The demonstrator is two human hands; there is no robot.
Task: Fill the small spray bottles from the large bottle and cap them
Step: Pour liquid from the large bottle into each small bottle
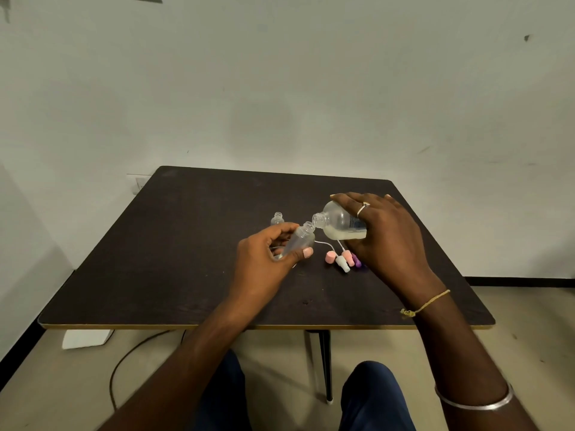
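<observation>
My right hand grips the large clear bottle, tipped on its side with its open mouth pointing left and pale liquid pooled along its lower side. My left hand holds a small clear spray bottle tilted, its open neck touching the large bottle's mouth. A second small uncapped bottle stands upright just behind my left hand. Spray caps with thin white tubes lie on the table below the large bottle: a pink one, a white one, another pink one and a purple one, partly hidden by my right hand.
The dark table has a pale front edge and stands against a white wall. A wall socket is behind its left corner. On the floor under the table lie a white box and a dark cable.
</observation>
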